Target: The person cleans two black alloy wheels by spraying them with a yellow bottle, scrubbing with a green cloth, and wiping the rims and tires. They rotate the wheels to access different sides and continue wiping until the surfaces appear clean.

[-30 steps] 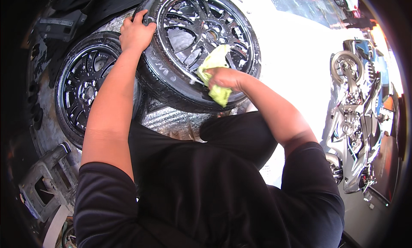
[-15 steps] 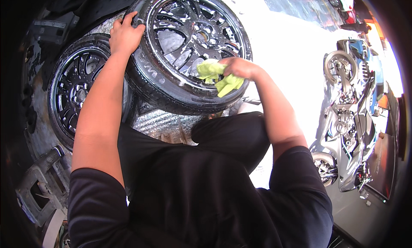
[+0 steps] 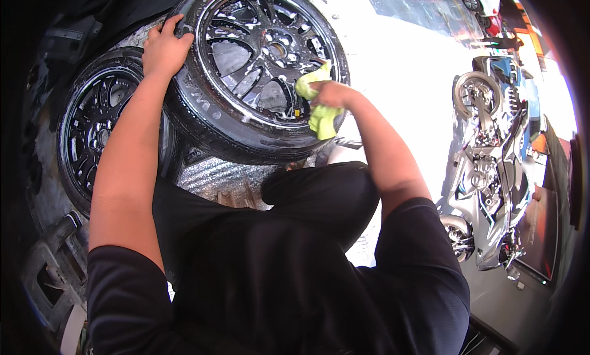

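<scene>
A black multi-spoke car wheel [image 3: 255, 78] with its tyre [image 3: 206, 112] lies tilted in front of me, white foam streaked over the spokes and rim. On the tyre's left side rests my left hand [image 3: 165, 51], fingers spread, holding nothing. My right hand [image 3: 332, 95] is closed on a yellow-green cloth [image 3: 324, 123] at the wheel's lower right rim. Part of the cloth bunches above the hand over the spokes, and part hangs below across the rim and tyre. The hand hides the cloth's middle.
A second black wheel [image 3: 101, 134] with foam on it stands at the left, partly behind my left forearm. Farther right is a motorcycle [image 3: 488, 164] on bright ground. A grey plastic part [image 3: 58, 269] lies at lower left; a red and white car [image 3: 482, 5] shows at upper right.
My right hand with the cloth has shifted along the lower right rim, baring some spokes and a small yellow mark. My left hand keeps its place on the tyre; the whole view has shifted slightly.
</scene>
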The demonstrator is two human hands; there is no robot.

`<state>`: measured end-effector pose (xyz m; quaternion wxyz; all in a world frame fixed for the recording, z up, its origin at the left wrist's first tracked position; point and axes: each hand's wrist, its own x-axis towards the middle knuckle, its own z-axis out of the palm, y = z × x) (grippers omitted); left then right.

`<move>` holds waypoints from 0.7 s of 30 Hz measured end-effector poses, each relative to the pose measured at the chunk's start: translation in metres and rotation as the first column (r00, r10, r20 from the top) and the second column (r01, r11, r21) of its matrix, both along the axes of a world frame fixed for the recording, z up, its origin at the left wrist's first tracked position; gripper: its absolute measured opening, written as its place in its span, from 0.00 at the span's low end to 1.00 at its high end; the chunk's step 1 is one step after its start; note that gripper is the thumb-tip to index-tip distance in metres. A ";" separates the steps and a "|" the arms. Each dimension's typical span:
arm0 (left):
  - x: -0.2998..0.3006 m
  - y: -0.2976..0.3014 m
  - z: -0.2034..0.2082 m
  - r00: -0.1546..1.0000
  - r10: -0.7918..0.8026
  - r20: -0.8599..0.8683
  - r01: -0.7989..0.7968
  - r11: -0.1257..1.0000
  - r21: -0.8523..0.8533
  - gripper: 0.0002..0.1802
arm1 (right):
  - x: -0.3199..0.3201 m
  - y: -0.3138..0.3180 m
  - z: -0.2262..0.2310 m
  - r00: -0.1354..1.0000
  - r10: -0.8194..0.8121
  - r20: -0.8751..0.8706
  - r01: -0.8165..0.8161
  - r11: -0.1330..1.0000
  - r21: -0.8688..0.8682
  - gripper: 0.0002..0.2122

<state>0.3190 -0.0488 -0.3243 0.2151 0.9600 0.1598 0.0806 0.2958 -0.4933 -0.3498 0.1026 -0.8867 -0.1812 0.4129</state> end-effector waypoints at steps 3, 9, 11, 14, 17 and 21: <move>-0.005 0.005 -0.002 1.000 0.019 0.011 -0.020 0.999 0.027 0.36 | -0.003 0.042 -0.018 0.996 0.071 -0.055 -0.080 0.977 -0.196 0.25; -0.005 0.010 -0.003 1.000 0.013 0.012 -0.013 1.000 0.000 0.36 | -0.003 -0.035 0.036 0.993 0.118 0.018 -0.118 0.993 0.018 0.16; -0.004 0.009 -0.004 1.000 0.003 0.018 -0.003 1.000 0.000 0.36 | 0.020 -0.108 0.059 0.968 0.164 0.192 -0.181 0.981 0.076 0.15; -0.001 0.009 -0.004 1.000 -0.013 0.005 0.013 1.000 0.002 0.35 | 0.034 -0.164 0.067 0.934 0.005 0.358 -0.061 0.988 0.144 0.13; -0.004 0.011 -0.004 0.999 -0.030 0.026 0.029 0.999 0.027 0.35 | 0.034 -0.142 0.055 0.864 -0.502 0.029 0.487 0.849 0.203 0.16; -0.005 0.017 -0.008 0.999 -0.043 0.029 0.043 0.999 -0.001 0.34 | 0.003 -0.032 0.022 0.965 0.048 0.259 0.073 0.897 -0.437 0.29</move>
